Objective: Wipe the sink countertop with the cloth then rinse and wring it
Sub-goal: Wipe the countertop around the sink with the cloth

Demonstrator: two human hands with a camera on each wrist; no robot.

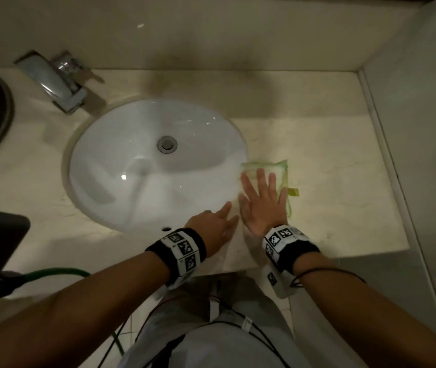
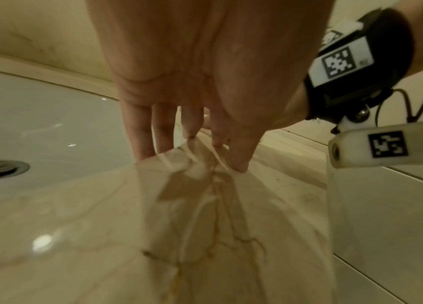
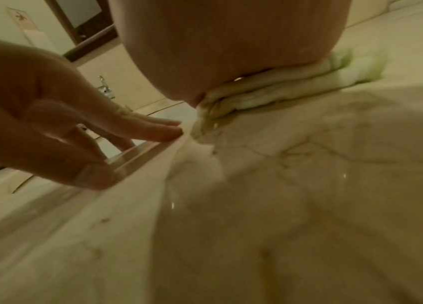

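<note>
Wiping stage, judging by right hand (image 1: pixel 260 201) pressed flat, fingers straight, on folded green-edged white cloth (image 1: pixel 280 171) beside white oval basin (image 1: pixel 142 160), left hand (image 1: pixel 215 225) open, fingertips on beige marble countertop (image 1: pixel 331 166); next, likely more strokes before rinsing.

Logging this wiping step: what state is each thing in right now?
cloth: folded, flat on the countertop, under the right hand
right hand: open, pressing the cloth
left hand: open, fingertips on the countertop
sink: empty
tap: no water running
</note>
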